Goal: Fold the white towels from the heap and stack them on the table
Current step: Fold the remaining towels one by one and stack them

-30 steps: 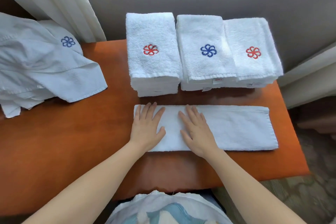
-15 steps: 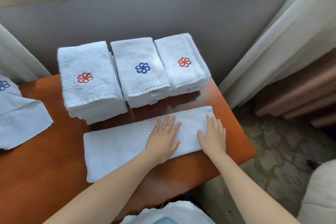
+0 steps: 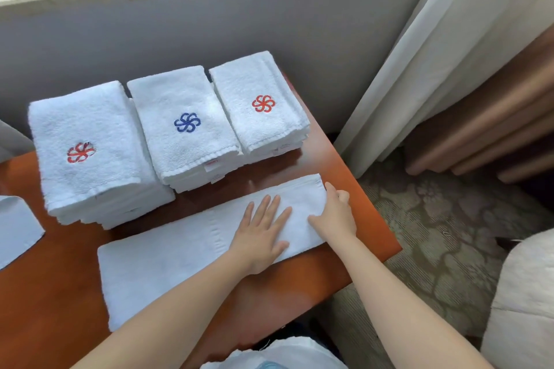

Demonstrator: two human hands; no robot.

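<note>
Under my left hand (image 3: 263,234), pressed flat, one towel (image 3: 180,255) lies as a long strip on the surface (image 3: 60,293), cross-folds pending. My right hand (image 3: 335,219) curls at its end; grip unconfirmed. Heap cloth (image 3: 15,231) lies well left. Beyond the hands stand three finished stacks (image 3: 183,126).

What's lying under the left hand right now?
The left hand lies flat on the long folded towel. The towel hides the orange table below it, and anything between.
</note>
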